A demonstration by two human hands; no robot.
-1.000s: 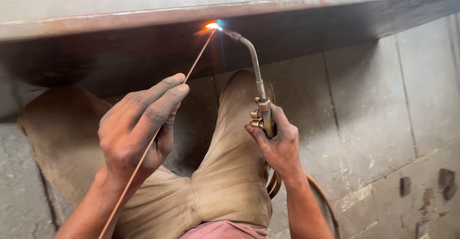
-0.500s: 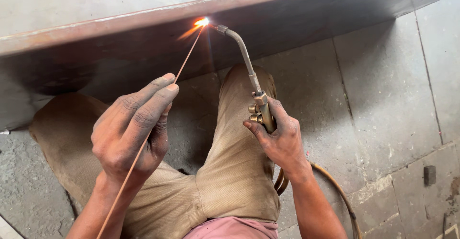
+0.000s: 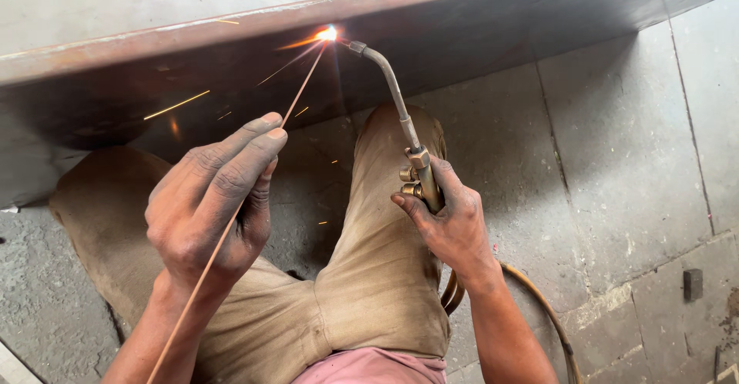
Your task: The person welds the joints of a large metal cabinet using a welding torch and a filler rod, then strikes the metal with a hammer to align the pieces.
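My left hand [image 3: 212,199] pinches a thin copper-coloured filler rod [image 3: 304,83] that runs up to a bright flame [image 3: 329,34] at the edge of a rusty steel plate [image 3: 154,83]. In my right hand [image 3: 446,222] is a brass gas torch [image 3: 396,103] with a curved neck, its tip right beside the rod's end at the glowing spot. Sparks fly off to the left along the plate's face.
My knees in tan trousers [image 3: 377,276] are bent under the plate. The torch hoses [image 3: 539,307] trail down past my right forearm. Grey concrete slabs [image 3: 616,160] lie to the right, with a small dark block [image 3: 693,282] on them.
The view has shifted so the plate and flame sit slightly lower and left. Sparks now streak left from the flame. Both hands keep their grip and hold their stance.
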